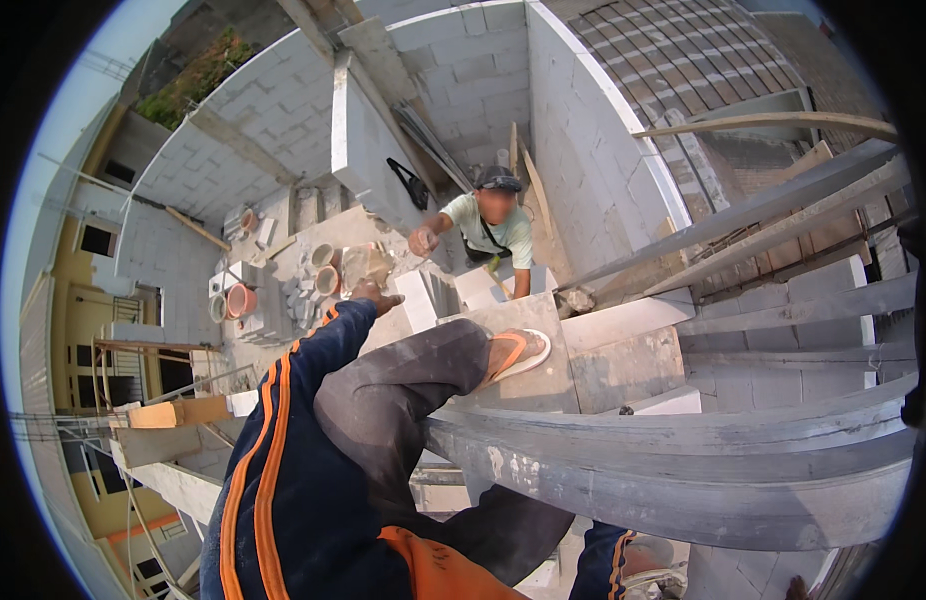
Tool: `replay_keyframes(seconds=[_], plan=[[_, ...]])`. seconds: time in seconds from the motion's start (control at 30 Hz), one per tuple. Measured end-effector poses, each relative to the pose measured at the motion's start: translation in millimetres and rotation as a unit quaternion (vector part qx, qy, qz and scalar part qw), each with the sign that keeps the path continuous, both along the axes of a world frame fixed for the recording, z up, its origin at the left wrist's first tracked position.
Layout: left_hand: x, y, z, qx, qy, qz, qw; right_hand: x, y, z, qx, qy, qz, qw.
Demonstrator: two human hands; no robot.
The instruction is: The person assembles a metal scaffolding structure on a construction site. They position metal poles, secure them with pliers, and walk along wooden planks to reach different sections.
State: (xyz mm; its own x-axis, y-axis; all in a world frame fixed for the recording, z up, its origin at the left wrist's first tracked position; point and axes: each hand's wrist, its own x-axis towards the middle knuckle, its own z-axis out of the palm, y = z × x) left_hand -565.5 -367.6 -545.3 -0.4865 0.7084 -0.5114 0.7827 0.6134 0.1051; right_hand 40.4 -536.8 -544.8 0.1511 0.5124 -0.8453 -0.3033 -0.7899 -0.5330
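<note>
Below scaffold, left hand (375, 295) reaches toward co-worker's hand (422, 241), possibly touching bag (366, 266).

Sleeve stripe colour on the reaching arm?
Orange stripes on a dark navy sleeve, clearest in the head view.

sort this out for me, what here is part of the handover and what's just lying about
In hand: left hand reaching down; clear plastic container at its fingertips; co-worker's raised hand.

Lying about: orange buckets; stacked white blocks; timber planks; black bag on the wall.
</note>
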Motion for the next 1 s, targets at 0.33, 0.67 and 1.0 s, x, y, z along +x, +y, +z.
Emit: replay_keyframes(seconds=[0.33,0.67,1.0], plan=[[8,82,-68,-0.095,0.002,-0.198,0.976,-16,-61,27,-0.066,-0.074,-0.027,0.995],[-35,98,-129,0.129,-0.325,0.041,0.936,-9,-31,26,-0.039,-0.121,-0.011,0.992],[54,60,252,0.328,-0.631,0.176,0.68,-9,2,85,0.235,-0.227,0.022,0.945]])
